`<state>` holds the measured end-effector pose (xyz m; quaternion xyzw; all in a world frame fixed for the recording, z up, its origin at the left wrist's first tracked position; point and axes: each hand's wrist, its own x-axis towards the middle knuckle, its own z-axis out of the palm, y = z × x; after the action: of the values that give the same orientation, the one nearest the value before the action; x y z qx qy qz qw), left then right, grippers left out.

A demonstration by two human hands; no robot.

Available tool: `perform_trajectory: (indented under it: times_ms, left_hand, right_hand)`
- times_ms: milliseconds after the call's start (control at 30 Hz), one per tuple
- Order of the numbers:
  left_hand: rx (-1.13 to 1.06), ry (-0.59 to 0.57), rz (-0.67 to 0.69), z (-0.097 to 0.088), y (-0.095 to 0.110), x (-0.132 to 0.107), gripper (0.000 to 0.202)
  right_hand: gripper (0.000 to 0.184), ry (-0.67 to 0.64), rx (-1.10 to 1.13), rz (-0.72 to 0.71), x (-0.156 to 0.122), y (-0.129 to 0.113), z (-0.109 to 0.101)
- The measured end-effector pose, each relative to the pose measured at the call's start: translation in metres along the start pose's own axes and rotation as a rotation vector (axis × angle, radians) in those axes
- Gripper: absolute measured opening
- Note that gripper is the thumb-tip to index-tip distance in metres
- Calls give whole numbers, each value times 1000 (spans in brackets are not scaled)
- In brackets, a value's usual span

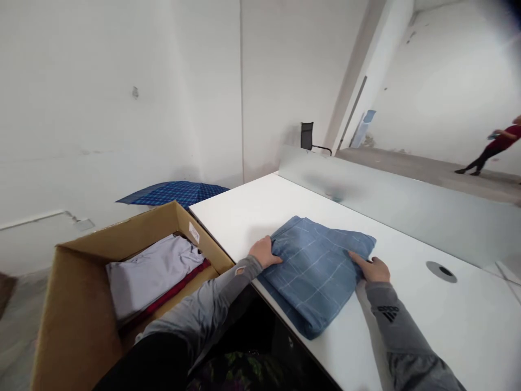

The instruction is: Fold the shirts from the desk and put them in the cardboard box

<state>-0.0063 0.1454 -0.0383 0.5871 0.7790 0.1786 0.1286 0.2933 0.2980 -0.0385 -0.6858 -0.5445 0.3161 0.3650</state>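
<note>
A folded blue checked cloth [315, 271] with thin white lines lies on the white table [240, 212], its near corner at the table's edge. My left hand [265, 253] grips its left side, thumb on top, the other fingers partly hidden. On the opposite side, my right hand [372, 267] holds the right edge with a digit laid over the top and the rest curled underneath or out of sight. Whether the cloth is a garment or a sheet cannot be told. Grey sleeves cover both forearms.
Left of the table stands an open cardboard box [61, 282] holding folded grey cloth [154, 271] over dark red cloth [175, 293]. Behind it is a blue checked umbrella [175, 191]. A frosted panel [386, 201] borders the table; a cable grommet [442, 271] lies right. A person [499, 144] stands far off.
</note>
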Motion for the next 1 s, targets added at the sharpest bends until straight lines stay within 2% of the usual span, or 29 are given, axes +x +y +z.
perform_trajectory:
  times_ms: [100,133,200,300,400,467,533,633,733,800,833,900,933,1000]
  left_hand:
    - [-33,-73,57,-8,4,7,46]
    - [-38,-71,74,-15,-1,6,36]
    - [-47,-52,90,-38,-24,-3,25]
    - [-69,15,62,-93,-83,-37,28]
    - [-139,154,-20,-155,-151,-91,34]
    - [-191,179,-62,-189,-193,-128,36]
    - [-198,221,-125,-216,-231,-159,38]
    - [-69,249,-278,-239,-286,-187,33]
    - [186,179,-549,-240,-335,-189,37]
    - [296,157,-694,-227,-359,-177,46]
    - [319,158,-728,-217,-368,-168,49]
    - [323,149,-738,-190,-378,-146,46]
    - [314,135,-729,-174,-380,-134,43]
    - [280,110,-695,-142,-379,-111,36]
  right_hand:
    - [44,-359,283,154,-9,-13,11]
    - [41,-467,362,192,-16,-18,20]
    - [44,-623,474,238,-34,-31,43]
    - [44,-733,514,140,-72,-64,83]
    - [43,-901,591,19,-122,-109,127]
    - [43,-1010,651,-40,-157,-139,159]
    - [43,-1119,687,-88,-191,-165,196]
    - [48,-1239,694,-160,-234,-190,259]
    - [44,-1335,376,-103,-264,-197,315]
    - [36,-1385,130,-39,-276,-192,338]
    - [32,-1409,60,-21,-280,-187,342]
    - [25,-1451,1,-6,-285,-175,337]
    - [25,-1480,-5,-28,-285,-169,327]
    - [29,-1515,36,-162,-278,-158,298]
